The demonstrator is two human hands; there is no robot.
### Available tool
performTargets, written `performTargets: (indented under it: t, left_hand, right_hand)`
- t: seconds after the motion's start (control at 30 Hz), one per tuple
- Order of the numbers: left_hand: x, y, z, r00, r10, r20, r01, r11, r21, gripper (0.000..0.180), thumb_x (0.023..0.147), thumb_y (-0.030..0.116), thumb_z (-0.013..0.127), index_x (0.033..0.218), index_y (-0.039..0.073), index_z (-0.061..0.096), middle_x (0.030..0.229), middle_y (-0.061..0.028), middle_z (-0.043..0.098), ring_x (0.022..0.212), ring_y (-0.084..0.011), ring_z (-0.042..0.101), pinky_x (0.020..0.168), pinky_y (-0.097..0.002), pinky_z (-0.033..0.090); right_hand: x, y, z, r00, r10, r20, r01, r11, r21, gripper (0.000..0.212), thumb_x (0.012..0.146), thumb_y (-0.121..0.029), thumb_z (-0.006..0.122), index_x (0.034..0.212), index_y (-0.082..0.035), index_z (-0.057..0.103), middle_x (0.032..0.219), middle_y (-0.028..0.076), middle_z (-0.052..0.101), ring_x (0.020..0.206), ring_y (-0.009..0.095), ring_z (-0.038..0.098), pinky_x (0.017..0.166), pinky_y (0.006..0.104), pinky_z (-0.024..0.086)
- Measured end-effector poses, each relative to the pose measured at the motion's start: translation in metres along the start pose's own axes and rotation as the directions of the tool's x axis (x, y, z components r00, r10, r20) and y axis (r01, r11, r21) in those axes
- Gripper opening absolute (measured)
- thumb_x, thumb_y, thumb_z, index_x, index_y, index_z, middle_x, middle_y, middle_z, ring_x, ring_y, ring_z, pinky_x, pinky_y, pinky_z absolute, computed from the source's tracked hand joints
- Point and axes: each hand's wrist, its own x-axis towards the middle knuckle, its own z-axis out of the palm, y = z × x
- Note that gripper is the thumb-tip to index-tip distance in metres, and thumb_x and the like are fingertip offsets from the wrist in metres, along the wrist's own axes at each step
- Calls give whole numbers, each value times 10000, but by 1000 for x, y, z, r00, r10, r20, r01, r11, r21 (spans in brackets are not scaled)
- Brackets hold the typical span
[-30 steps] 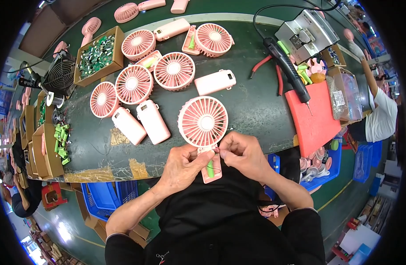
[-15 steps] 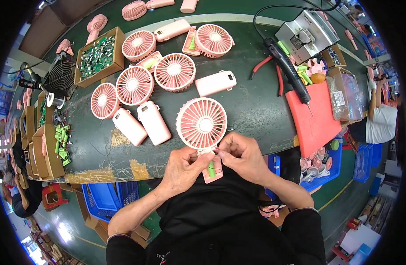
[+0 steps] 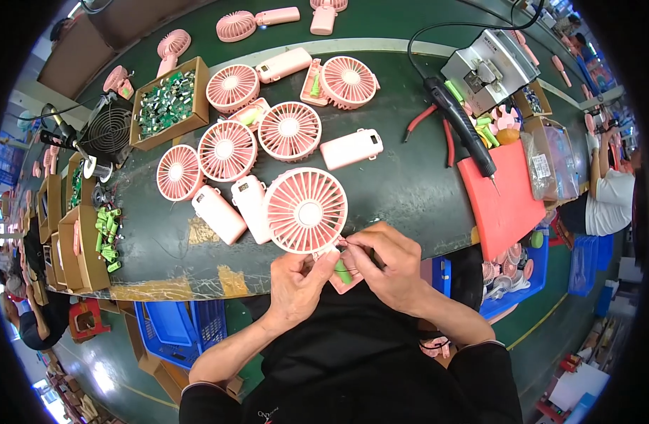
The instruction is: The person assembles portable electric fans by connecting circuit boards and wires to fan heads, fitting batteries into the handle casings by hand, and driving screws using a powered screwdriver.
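A pink handheld fan (image 3: 307, 213) with a round slatted head is held over the near edge of the bench. My left hand (image 3: 295, 288) grips its neck, thumb on top. Below the neck, the handle lies opened, showing a green battery cell (image 3: 343, 273) and a thin dark wire. My right hand (image 3: 389, 267) has thumb and forefinger pinched together at the right side of the neck; whatever sits between those fingertips is too small to make out. Two pink handle covers (image 3: 251, 205) with small dark windows rest left of the fan head.
More pink fans (image 3: 289, 131) lie behind. At right are a black electric screwdriver (image 3: 462, 127), red-handled pliers (image 3: 448, 141), a metal dispenser (image 3: 490, 69) and a red foam sheet (image 3: 501, 198). A circuit-board box (image 3: 170, 102) and loose green cells (image 3: 109, 237) are at left.
The fan head has shifted slightly left and down in view, and the opened handle has tilted. Both hands still hold at the neck, with my right fingers still pinched.
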Motion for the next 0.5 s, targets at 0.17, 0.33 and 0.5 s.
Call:
performTargets:
  t: [0.17,0.33,0.5]
  left_hand:
    - [-4,0,-1,999,49,-17,-49,999,20,209,958,106,590,1070,-68,621,820,-88,670,647,-133,655,581,-238,496]
    - [-5,1,-2,996,69,-62,-70,997,-22,207,963,91,577,1082,-74,611,843,-100,668,649,-144,658,590,-253,526]
    - [-5,1,-3,994,86,-62,-89,995,-49,204,966,80,566,1093,-75,604,867,-107,668,652,-148,659,589,-258,536]
  right_hand:
    - [3,-4,5,1000,3,-29,-2,999,40,174,767,95,697,921,22,664,832,96,643,629,141,624,517,249,469]
    - [5,-11,9,998,53,-35,-51,997,56,177,769,92,703,924,17,664,833,79,643,597,94,586,474,229,424]
    - [7,-9,12,999,-2,-54,5,999,49,175,773,86,707,926,11,667,830,71,646,585,71,569,458,220,403]
